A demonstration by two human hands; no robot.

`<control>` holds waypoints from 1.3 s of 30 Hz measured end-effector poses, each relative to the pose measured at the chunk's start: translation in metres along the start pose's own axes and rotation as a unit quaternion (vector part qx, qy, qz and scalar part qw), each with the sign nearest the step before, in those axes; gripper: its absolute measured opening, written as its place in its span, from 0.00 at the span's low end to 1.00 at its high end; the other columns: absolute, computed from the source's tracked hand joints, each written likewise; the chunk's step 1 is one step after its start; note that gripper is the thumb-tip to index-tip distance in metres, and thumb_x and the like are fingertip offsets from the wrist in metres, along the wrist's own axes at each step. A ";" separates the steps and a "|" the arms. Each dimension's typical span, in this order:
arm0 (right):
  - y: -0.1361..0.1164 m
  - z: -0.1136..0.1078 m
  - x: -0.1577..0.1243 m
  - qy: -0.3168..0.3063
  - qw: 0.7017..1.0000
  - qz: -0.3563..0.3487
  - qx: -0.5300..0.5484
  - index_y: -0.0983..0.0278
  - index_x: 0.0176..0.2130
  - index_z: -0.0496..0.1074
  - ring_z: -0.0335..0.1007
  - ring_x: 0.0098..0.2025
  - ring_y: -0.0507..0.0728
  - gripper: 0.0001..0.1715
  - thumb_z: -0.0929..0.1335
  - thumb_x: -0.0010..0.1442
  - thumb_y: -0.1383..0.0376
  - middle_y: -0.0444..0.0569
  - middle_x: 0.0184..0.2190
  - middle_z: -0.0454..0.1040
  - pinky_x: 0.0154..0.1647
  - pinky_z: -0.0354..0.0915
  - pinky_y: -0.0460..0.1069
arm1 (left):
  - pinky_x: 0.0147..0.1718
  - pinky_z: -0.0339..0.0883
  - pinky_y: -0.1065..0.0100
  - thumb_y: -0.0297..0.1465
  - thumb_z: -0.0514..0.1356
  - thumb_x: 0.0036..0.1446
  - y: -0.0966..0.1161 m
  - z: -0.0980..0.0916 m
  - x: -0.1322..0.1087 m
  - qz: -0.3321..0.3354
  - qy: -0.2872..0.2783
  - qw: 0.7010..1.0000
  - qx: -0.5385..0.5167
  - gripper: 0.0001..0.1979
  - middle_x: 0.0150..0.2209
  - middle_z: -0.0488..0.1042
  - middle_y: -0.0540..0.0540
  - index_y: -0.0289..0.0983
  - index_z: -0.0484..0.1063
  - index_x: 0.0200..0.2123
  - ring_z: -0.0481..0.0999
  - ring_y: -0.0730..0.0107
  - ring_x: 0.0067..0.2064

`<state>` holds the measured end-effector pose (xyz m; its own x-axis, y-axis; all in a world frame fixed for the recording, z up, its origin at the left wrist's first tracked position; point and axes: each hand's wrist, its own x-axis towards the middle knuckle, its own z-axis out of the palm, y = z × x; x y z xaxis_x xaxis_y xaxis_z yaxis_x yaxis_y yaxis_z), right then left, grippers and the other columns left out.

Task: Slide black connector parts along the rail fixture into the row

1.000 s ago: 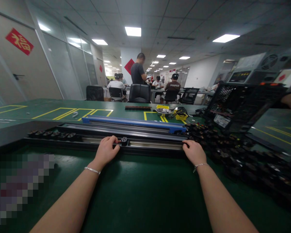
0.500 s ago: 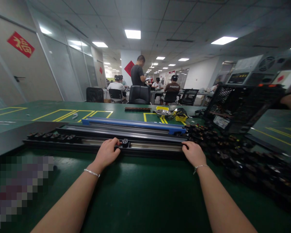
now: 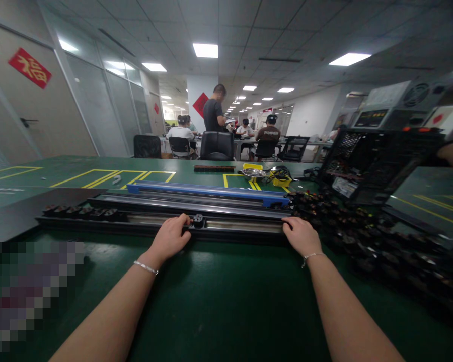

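A long black rail [image 3: 245, 227] with a pale channel lies crosswise on the green table in front of me. In its channel sits a small round-topped black part [image 3: 198, 220]. The bent fingers of my left hand [image 3: 172, 234] are closed at that part's left side, thumb low by the rail's front edge. My right hand [image 3: 302, 235] is closed around the rail's right end, fingertips over the top. Several similar black parts [image 3: 81, 212] stand in a row at the rail's left end. What the left fingertips pinch is partly hidden.
Behind the rail lie another dark rail [image 3: 189, 205] and a blue one [image 3: 211, 191]. Many black parts [image 3: 385, 241] are heaped at the right, before an open computer case [image 3: 377, 166]. A metal bowl [image 3: 253, 173] stands farther back. Several people sit or stand beyond.
My left hand and the small black part have shifted slightly to the right along the rail. My right hand stays at the rail's right end.
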<state>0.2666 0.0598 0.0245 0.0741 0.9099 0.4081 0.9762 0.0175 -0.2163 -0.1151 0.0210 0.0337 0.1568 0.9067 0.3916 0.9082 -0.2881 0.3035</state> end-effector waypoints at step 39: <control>-0.159 0.011 -0.046 -0.109 0.955 -0.266 0.069 0.54 0.55 0.62 0.59 0.53 0.57 0.28 0.61 0.54 0.65 0.47 0.50 0.70 0.59 0.41 0.57 | 0.58 0.49 0.55 0.29 0.51 0.47 0.016 0.016 0.001 0.077 -0.014 0.997 0.022 0.13 0.43 0.74 0.50 0.43 0.62 0.39 0.72 0.65 0.46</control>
<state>0.1061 0.0196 0.0301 -0.4842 0.8211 0.3022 0.8263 0.5427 -0.1506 -0.0945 0.0221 0.0255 0.3048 0.8613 0.4066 0.8888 -0.4106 0.2035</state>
